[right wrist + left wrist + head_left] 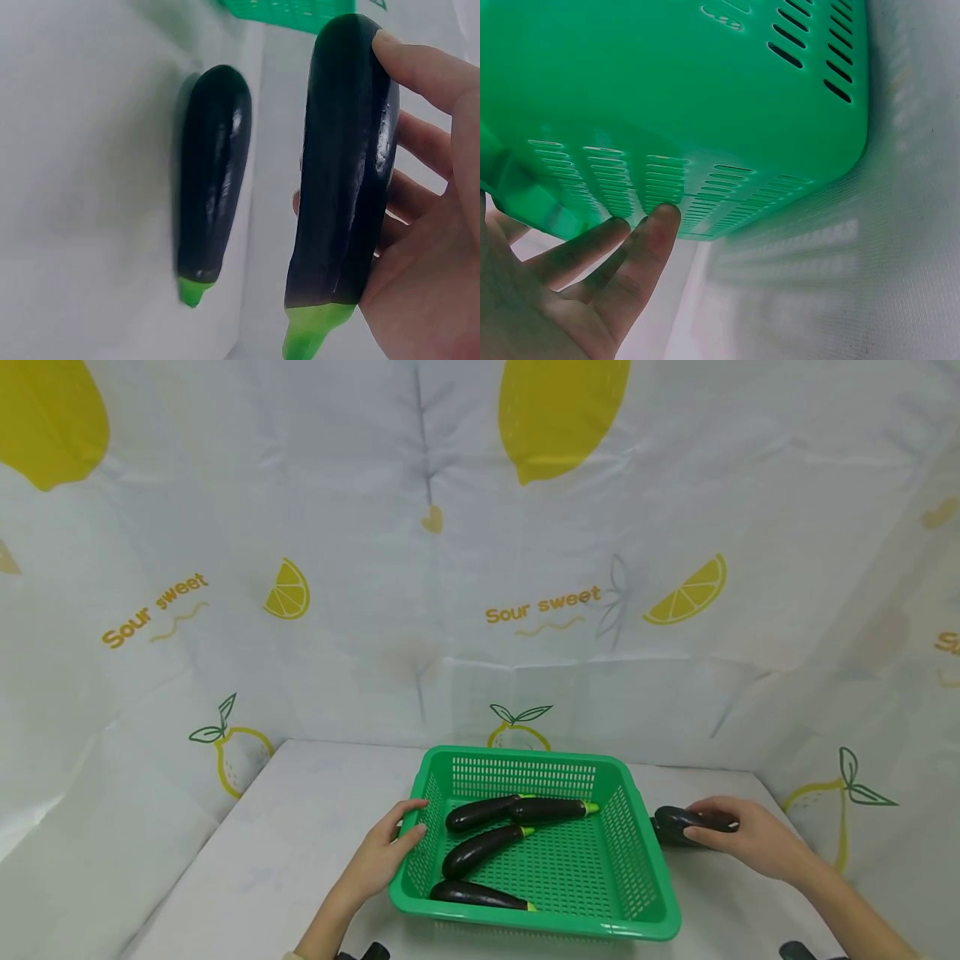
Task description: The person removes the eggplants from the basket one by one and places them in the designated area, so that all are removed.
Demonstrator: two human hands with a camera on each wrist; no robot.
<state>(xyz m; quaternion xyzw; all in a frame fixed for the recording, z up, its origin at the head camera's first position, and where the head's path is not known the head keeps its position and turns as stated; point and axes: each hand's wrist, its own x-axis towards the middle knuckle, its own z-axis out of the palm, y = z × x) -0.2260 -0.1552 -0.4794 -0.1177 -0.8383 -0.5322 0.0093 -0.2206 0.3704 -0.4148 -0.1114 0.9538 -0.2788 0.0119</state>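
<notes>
My left hand (386, 853) holds the left rim of a green plastic basket (536, 925). In the left wrist view, fingers (641, 259) lie against the basket's slotted outer wall. Inside the basket are several dark eggplants with green stem ends, among them one eggplant (483, 852) near the middle. To the right of the basket, my right hand (750, 835) grips another eggplant (345, 165), thumb on one side and fingers on the other. Beside it, a further eggplant (214, 172) lies on the white table; the head view mostly hides this one.
The white table (262, 860) extends on both sides of the basket. A pale sheet (360, 652) printed with lemons and lettering hangs behind and at the sides. Dark objects (375, 952) show at the bottom edge, too cut off to identify.
</notes>
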